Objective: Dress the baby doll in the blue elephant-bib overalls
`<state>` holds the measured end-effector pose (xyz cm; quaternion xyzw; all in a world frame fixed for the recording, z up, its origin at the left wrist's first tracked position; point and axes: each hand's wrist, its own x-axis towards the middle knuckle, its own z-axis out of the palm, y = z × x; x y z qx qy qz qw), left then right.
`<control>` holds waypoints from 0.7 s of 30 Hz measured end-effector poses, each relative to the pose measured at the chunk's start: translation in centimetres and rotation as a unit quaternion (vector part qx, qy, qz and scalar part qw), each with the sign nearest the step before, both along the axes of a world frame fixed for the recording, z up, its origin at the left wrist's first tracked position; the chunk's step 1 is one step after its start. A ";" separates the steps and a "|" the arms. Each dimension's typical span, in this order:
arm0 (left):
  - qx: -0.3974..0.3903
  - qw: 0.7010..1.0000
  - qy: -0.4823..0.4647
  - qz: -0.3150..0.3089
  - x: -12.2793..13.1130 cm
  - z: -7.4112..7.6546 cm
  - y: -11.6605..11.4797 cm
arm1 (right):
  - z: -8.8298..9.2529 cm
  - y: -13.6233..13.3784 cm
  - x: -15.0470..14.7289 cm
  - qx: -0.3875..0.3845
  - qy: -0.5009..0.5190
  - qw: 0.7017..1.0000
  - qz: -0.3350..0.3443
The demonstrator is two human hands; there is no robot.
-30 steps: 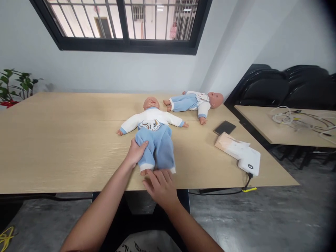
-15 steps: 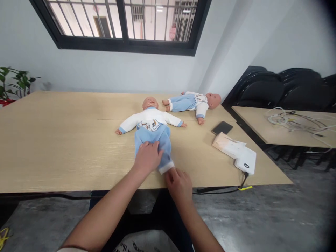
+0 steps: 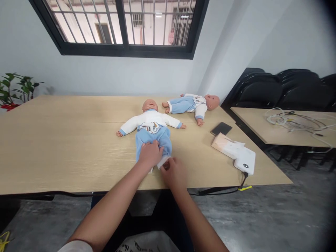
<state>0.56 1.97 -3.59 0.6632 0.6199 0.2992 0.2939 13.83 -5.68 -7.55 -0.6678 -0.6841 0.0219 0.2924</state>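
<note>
A baby doll (image 3: pixel 151 116) in a white top with a cartoon print lies on its back, head away from me, arms spread. My left hand (image 3: pixel 150 154) is closed on its light blue trousers (image 3: pixel 153 135), over the thighs. At the hem, the fingers of my right hand (image 3: pixel 174 173) pinch the white cuff (image 3: pixel 162 161) of the leg on the right. A dark opening shows beside those fingers; the doll's feet are hidden. Behind to the right, a second doll (image 3: pixel 195 103) lies sideways in a matching outfit, out of reach of both hands.
On the wooden table (image 3: pixel 65 147), a dark phone (image 3: pixel 221 128), a tissue pack (image 3: pixel 224 145) and a white power bank (image 3: pixel 245 160) with a cable lie to the right. Another table with tangled cables (image 3: pixel 280 117), black chairs (image 3: pixel 258 89) and a plant (image 3: pixel 18 87) stand around.
My right hand has moved slightly up and left with the trouser cuff, and the trouser leg has bunched shorter. My left hand stays on the trousers.
</note>
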 end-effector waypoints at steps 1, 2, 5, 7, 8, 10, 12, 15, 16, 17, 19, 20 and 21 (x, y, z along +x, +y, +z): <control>-0.003 1.000 -0.003 -0.002 -0.1 0.0 0.0 | 0.0 0.1 0.2 -0.003 0.034 0.999 0.002; -0.007 1.000 -0.014 -0.003 -0.2 0.0 -0.1 | 0.0 0.3 0.4 -0.009 0.067 0.998 0.001; -0.022 0.998 -0.058 -0.008 -0.4 -0.2 -0.4 | 0.2 0.8 1.1 -0.027 0.123 0.992 -0.011; -0.031 0.997 -0.073 -0.015 -0.5 -0.3 -0.6 | 0.5 1.1 1.4 -0.036 0.124 0.991 -0.018; -0.032 0.996 -0.077 -0.019 -0.5 -0.3 -0.8 | 0.7 1.2 1.5 -0.042 0.115 0.992 -0.020; -0.024 0.997 -0.067 -0.033 -0.6 -0.4 -1.3 | 1.0 1.3 1.6 -0.057 0.084 0.995 -0.019; -0.007 0.998 -0.028 -0.059 -1.0 -0.4 -1.9 | 1.2 1.4 1.7 -0.068 0.055 0.996 -0.013; 0.011 0.992 0.061 -0.106 -1.6 -0.3 -2.7 | 1.5 1.5 2.0 -0.085 0.059 0.995 -0.001; 0.011 0.989 0.089 -0.120 -1.8 -0.3 -2.8 | 1.6 1.6 2.1 -0.098 0.076 0.992 0.003; 0.010 0.985 0.112 -0.131 -1.9 -0.2 -3.0 | 1.8 1.7 2.3 -0.114 0.099 0.989 0.006; 0.009 0.979 0.145 -0.145 -2.1 -0.2 -3.0 | 2.3 1.8 2.8 -0.152 0.152 0.976 0.015; 0.011 0.977 0.153 -0.147 -2.2 -0.3 -3.0 | 2.6 1.8 3.1 -0.171 0.177 0.969 0.021; 0.014 0.976 0.159 -0.147 -2.2 -0.3 -2.9 | 2.9 1.8 3.4 -0.189 0.199 0.961 0.028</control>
